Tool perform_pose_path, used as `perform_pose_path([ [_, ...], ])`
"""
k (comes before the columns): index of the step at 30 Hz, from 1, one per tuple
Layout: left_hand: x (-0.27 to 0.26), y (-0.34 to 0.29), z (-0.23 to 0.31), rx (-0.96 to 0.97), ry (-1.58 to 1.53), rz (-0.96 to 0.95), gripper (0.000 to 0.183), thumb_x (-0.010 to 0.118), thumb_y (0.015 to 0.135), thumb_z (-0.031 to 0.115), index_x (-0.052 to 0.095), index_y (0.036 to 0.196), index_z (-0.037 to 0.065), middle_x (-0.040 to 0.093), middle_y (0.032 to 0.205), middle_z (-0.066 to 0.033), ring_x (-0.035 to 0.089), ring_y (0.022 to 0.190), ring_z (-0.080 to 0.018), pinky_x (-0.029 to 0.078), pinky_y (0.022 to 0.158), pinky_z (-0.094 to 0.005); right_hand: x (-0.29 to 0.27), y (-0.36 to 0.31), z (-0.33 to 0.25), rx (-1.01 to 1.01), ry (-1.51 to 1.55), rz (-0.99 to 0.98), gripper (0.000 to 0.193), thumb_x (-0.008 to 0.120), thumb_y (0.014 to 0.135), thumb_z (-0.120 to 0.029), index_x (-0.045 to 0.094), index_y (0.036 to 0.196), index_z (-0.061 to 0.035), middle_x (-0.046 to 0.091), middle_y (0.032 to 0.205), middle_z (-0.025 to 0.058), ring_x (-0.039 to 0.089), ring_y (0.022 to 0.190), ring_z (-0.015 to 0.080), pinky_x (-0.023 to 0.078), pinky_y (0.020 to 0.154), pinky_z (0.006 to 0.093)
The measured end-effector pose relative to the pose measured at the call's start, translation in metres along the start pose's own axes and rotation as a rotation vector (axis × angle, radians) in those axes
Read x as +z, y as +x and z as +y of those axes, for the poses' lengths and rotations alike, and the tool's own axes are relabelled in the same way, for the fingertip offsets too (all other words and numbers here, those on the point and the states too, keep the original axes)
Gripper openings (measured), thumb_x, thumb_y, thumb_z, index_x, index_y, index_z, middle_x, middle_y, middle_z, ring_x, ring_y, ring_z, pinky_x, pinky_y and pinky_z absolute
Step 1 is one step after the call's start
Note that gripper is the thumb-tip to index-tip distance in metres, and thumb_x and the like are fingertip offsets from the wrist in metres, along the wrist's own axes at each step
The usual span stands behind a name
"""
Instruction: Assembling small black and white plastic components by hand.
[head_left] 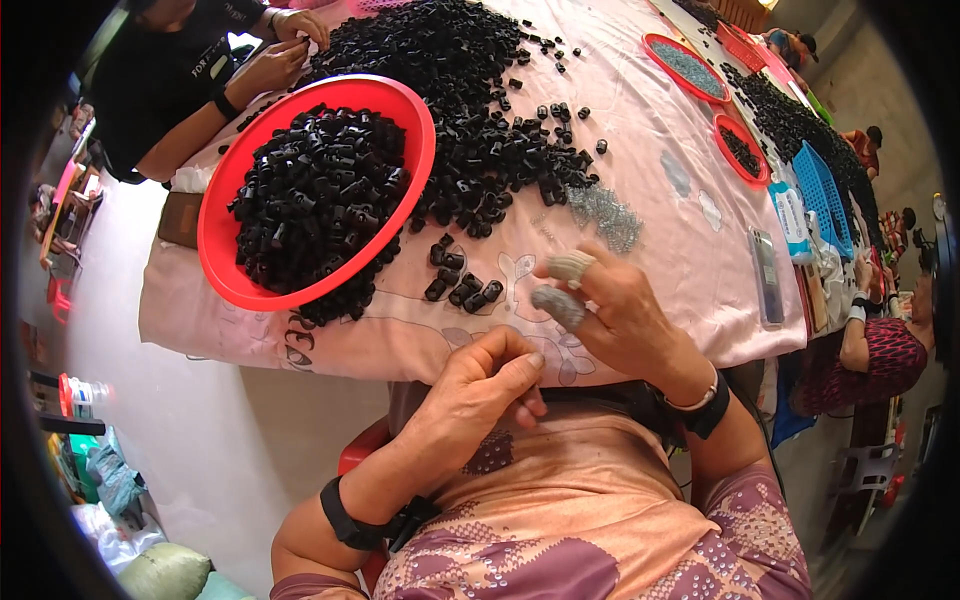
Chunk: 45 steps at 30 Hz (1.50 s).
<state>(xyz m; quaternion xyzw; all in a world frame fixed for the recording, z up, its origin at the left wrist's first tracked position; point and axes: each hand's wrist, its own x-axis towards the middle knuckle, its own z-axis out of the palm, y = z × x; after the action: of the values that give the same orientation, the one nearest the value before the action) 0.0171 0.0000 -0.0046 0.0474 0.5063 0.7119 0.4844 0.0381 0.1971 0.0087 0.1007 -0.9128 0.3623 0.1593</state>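
My left hand (485,385) is closed near the table's front edge, thumb pressed against the bent index finger. Anything between those fingers is hidden. To its right, my right hand (635,320) hovers over the cloth with fingers apart, and I see nothing in them. Grey wraps (560,307) cover two of its fingers. Several loose black plastic pieces (467,292), short and cylindrical with holes, lie just beyond my left hand. Past my right hand sits a small heap of fine silvery metal pieces, which look like springs (605,218).
A red basin (425,150) heaped with black pieces stands at left, beside a large black pile (430,60). A phone (767,275), blue basket (822,205) and red trays (760,175) lie right. Across the table, a person's hands (290,55) work; others sit right.
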Motion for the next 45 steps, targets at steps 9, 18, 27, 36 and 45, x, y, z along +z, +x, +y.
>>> perform_pose_path([
  [9, 0.000, 0.000, 0.008, -0.046, -0.218, -0.097, 0.020, 0.047, 0.096, 0.021, 0.056, 0.097, 0.003, 0.059, 0.089, -0.0067, 0.059, 0.079, -0.0164, 0.049, 0.069, -0.0282, 0.028, 0.018, 0.011, -0.129, -0.330, -0.122, 0.035, 0.070, 0.070, -0.005, 0.065, 0.105, -0.0096, 0.057, 0.095, 0.0116, 0.062, 0.077, 0.0308, 0.051, 0.066, 0.0389],
  [18, -0.003, 0.001, 0.007, 0.096, -0.024, 0.134, 0.015, 0.054, 0.096, 0.019, 0.057, 0.102, 0.006, 0.057, 0.081, -0.0027, 0.054, 0.066, -0.0081, 0.044, 0.060, -0.0213, 0.014, -0.009, 0.019, -0.023, -0.125, -0.026, 0.026, 0.068, 0.064, -0.003, 0.062, 0.090, -0.0042, 0.057, 0.077, 0.0112, 0.061, 0.069, 0.0303, 0.051, 0.061, 0.0382],
  [27, -0.004, 0.005, 0.006, 0.321, 0.337, 0.123, 0.012, 0.060, 0.092, 0.008, 0.060, 0.103, 0.004, 0.057, 0.080, 0.0018, 0.049, 0.063, -0.0024, 0.040, 0.054, -0.0160, 0.001, -0.019, 0.001, -0.131, 0.062, -0.206, 0.021, 0.072, 0.075, -0.006, 0.063, 0.094, -0.0026, 0.063, 0.079, 0.0124, 0.066, 0.068, 0.0238, 0.051, 0.057, 0.0315],
  [36, -0.004, 0.003, 0.010, 0.232, 0.222, 0.087, 0.011, 0.062, 0.092, 0.011, 0.058, 0.099, 0.003, 0.067, 0.087, -0.0063, 0.051, 0.060, -0.0020, 0.040, 0.050, -0.0144, -0.002, 0.003, 0.028, 0.085, -0.132, 0.101, 0.021, 0.065, 0.081, -0.005, 0.065, 0.102, -0.0046, 0.060, 0.086, 0.0154, 0.062, 0.069, 0.0317, 0.050, 0.063, 0.0393],
  [45, -0.004, 0.000, 0.014, 0.210, 0.135, 0.084, 0.012, 0.061, 0.092, 0.012, 0.059, 0.101, 0.003, 0.067, 0.088, -0.0069, 0.052, 0.060, -0.0026, 0.039, 0.049, -0.0144, 0.009, 0.028, 0.036, 0.036, -0.559, -0.050, 0.017, 0.060, 0.079, -0.007, 0.060, 0.096, -0.0062, 0.057, 0.094, 0.0154, 0.062, 0.081, 0.0346, 0.052, 0.069, 0.0429],
])
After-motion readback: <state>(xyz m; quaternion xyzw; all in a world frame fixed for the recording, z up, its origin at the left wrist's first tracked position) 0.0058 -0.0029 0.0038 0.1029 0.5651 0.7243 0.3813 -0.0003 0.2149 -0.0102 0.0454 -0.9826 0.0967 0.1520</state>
